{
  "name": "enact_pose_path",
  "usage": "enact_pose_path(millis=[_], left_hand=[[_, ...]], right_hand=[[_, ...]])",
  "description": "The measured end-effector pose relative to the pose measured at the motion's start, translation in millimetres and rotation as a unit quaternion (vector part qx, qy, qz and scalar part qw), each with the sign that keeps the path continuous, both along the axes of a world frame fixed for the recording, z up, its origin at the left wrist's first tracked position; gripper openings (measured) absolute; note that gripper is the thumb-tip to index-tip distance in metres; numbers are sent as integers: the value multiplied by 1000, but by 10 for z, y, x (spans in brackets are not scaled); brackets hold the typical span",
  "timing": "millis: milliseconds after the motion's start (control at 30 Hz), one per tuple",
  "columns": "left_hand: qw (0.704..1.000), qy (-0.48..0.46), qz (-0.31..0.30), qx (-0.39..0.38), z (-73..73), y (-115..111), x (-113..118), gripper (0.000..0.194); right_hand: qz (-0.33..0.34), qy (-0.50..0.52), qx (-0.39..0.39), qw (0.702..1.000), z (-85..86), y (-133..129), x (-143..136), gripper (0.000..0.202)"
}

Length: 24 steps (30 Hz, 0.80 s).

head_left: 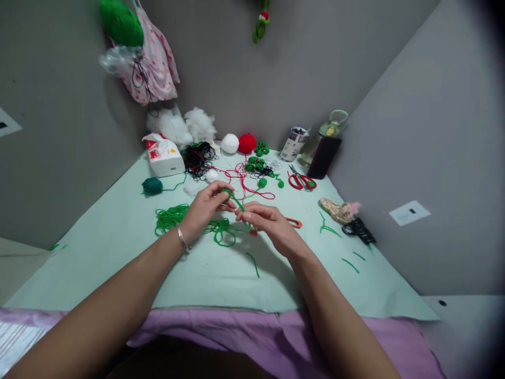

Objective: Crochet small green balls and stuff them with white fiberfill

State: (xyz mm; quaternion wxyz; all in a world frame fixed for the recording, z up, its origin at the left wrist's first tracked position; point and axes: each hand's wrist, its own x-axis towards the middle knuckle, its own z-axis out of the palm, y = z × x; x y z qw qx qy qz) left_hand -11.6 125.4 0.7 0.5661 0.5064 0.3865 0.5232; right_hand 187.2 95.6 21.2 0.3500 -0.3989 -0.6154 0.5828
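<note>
Between my two hands a strand of green yarn point(236, 201) is stretched above the table. My left hand point(209, 205), with a silver bangle at its wrist, pinches the yarn's upper end between thumb and fingers. My right hand point(266, 221) has its fingertips closed on the lower end. Beneath and beside my left hand lies a loose pile of green yarn point(171, 218), with loops trailing to the right. An orange tool point(294, 222) lies just behind my right hand, partly hidden by it. A short green yarn piece point(253, 265) rests nearer the front edge.
At the back are a tissue pack point(164, 156), black yarn point(198, 159), a white ball point(230, 143), a red ball point(247, 143) and a pen cup point(294, 143). Red-handled scissors point(302, 180), a phone point(324, 157) and a black hair clip point(361, 230) lie toward the right.
</note>
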Motion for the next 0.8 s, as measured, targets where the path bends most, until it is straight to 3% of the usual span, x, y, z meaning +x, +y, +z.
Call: enact_pose_path(millis=[100,233,333,400,533,800], left_hand=[[998,-22,51,3,12,110,-144,17],[995,-32,94,-5,-22,214,-262,15],[993,-36,112,-12,-51,260,-301,12],[992,-37,119,-16,-70,287,-321,10],[992,-29,120,-29,-121,337,-362,9],[993,-1,109,-52,-198,380,-419,25]], right_hand=[[55,-12,-28,998,77,-80,34,32],[67,-33,48,996,206,-241,73,36],[143,-18,50,988,316,-343,132,35],[244,-27,43,968,359,-372,165,37],[427,22,93,899,311,-358,135,44],[530,92,178,824,143,-373,-34,29]])
